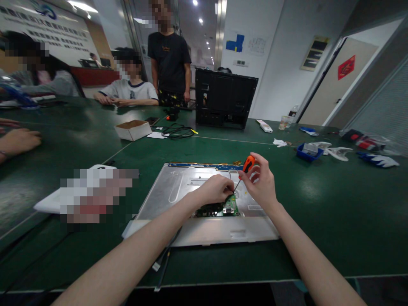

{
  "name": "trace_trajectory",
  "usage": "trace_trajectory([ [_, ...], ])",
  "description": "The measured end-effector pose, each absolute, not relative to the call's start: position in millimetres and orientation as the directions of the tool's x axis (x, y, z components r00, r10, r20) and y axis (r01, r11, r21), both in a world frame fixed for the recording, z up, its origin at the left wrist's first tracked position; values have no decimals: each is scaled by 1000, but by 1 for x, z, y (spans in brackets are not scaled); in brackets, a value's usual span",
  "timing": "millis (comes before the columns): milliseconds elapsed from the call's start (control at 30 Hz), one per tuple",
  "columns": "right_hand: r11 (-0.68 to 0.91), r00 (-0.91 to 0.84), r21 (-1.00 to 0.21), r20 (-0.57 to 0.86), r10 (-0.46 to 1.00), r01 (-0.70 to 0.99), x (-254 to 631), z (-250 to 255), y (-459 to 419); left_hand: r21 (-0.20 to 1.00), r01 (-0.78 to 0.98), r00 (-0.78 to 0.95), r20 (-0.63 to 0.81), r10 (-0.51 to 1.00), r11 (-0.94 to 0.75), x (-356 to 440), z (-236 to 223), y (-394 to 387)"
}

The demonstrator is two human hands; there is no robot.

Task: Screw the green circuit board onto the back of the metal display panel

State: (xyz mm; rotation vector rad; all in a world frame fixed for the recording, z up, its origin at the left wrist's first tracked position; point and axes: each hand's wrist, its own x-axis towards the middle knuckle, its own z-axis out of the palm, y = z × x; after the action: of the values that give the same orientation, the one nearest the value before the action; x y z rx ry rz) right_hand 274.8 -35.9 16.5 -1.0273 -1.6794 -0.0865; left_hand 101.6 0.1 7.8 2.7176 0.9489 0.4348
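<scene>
A silver metal display panel [188, 187] lies flat on the green table in front of me. On its lower middle sits a green circuit board [234, 206], partly covered by my left hand. My right hand [263, 182] grips an orange and black screwdriver [248, 163], tilted, with its tip down at the board's upper right corner. My left hand [219, 188] is closed at that same corner, fingertips beside the screwdriver's tip. Whatever its fingers pinch is hidden. A blue circuit strip [204, 168] runs along the panel's far edge.
Beyond the panel are an open cardboard box [133, 130], black cables [177, 131] and an upright black monitor back [226, 100]. A blue tray [309, 151] stands to the right. A white package [51, 203] lies left. People are across the table; another person's hand [22, 140] rests at left.
</scene>
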Motion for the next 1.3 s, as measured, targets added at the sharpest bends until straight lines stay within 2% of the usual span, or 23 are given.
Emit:
trace_trajectory([
  [167, 617, -49, -405, 809, 585, 675, 274, 19, -38, 310, 561, 742, 221, 632, -767, 101, 6, 0],
  [367, 597, -32, -444, 785, 619, 668, 273, 19, -41, 323, 554, 745, 220, 630, -767, 101, 7, 0],
  [767, 618, -49, -412, 805, 591, 670, 274, 18, -38, 320, 556, 745, 216, 631, -767, 101, 6, 1],
  [1000, 596, -24, -450, 785, 619, 665, 273, 18, -40, 316, 548, 751, 220, 622, -774, 101, 5, 1],
  [1300, 607, -44, -413, 802, 595, 679, 276, 18, -36, 331, 543, 748, 227, 624, -772, 100, 5, 1],
])
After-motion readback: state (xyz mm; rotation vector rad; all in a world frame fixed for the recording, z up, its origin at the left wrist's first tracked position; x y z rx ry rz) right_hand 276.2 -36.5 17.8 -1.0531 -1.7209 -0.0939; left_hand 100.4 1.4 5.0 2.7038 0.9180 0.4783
